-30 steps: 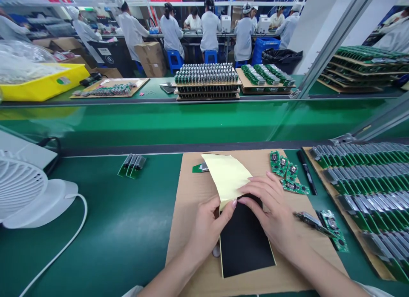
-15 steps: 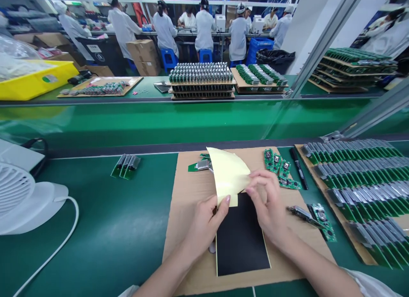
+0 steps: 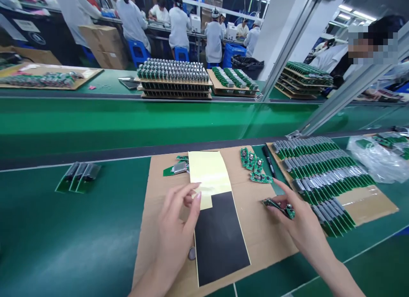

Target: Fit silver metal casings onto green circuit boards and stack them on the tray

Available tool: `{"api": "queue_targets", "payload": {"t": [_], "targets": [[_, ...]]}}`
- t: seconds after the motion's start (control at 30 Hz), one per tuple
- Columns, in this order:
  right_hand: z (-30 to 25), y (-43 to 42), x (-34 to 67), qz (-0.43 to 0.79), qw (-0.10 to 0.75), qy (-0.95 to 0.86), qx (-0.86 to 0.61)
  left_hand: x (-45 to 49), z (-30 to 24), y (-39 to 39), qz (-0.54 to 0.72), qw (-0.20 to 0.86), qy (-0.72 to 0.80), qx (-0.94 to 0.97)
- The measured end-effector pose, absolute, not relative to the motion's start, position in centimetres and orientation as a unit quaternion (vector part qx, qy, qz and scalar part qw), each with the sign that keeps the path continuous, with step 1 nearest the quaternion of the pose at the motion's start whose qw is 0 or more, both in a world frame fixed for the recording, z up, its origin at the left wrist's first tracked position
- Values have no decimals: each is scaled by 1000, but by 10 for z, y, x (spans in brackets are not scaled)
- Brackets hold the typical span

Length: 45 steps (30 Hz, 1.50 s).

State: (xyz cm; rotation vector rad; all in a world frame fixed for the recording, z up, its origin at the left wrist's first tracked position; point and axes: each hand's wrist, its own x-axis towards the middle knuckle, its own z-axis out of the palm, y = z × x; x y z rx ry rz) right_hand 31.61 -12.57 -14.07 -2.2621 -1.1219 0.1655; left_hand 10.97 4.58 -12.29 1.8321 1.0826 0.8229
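A black adhesive sheet (image 3: 220, 237) lies on the cardboard, its pale yellow backing paper (image 3: 209, 171) peeled back over the far part. Beside the paper's left edge is my left hand (image 3: 179, 220), its thumb and forefinger curved but apart, with nothing visible between them. My right hand (image 3: 297, 216) is closed on a small green circuit board (image 3: 281, 206), held low over the cardboard's right side. Part of that board is hidden by my fingers. Beyond my right hand lie several loose green boards (image 3: 255, 164). Another board with a metal part (image 3: 176, 168) is left of the yellow paper.
The cardboard mat (image 3: 156, 203) covers the middle of the green bench. Rows of upright boards fill a cardboard tray (image 3: 367, 203) at right, next to a black pen (image 3: 269, 160). Three boards (image 3: 78, 177) stand at left. Several people in white coats work beyond the frame (image 3: 281, 54).
My right hand has let go of the yellow paper, moved right and picked up a circuit board. My left fingers have loosened from the paper, which now lies flatter. The view has swung right.
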Motion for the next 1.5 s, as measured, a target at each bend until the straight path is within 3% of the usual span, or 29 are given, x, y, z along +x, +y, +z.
{"api": "queue_targets", "payload": {"t": [0.17, 0.4, 0.53, 0.8, 0.97, 1.13, 1.5], "targets": [[-120, -74, 274, 65, 441, -448, -775, 116, -126, 25, 204, 706, 334, 591], [-131, -21, 235, 250, 516, -528, -627, 121, -122, 27, 273, 801, 340, 411], [-128, -26, 247, 250, 589, -424, -641, 118, -119, 39, 296, 810, 330, 384], [-125, -22, 262, 363, 603, -278, -653, 116, -114, 45, 265, 843, 326, 337], [-131, -24, 256, 365, 612, -258, -653, 117, -114, 46, 270, 833, 336, 347], [-128, -24, 251, 333, 646, -303, -616, 116, -117, 46, 278, 816, 350, 366], [-136, -26, 245, 345, 609, -414, -582, 115, -119, 47, 263, 792, 382, 396]]}}
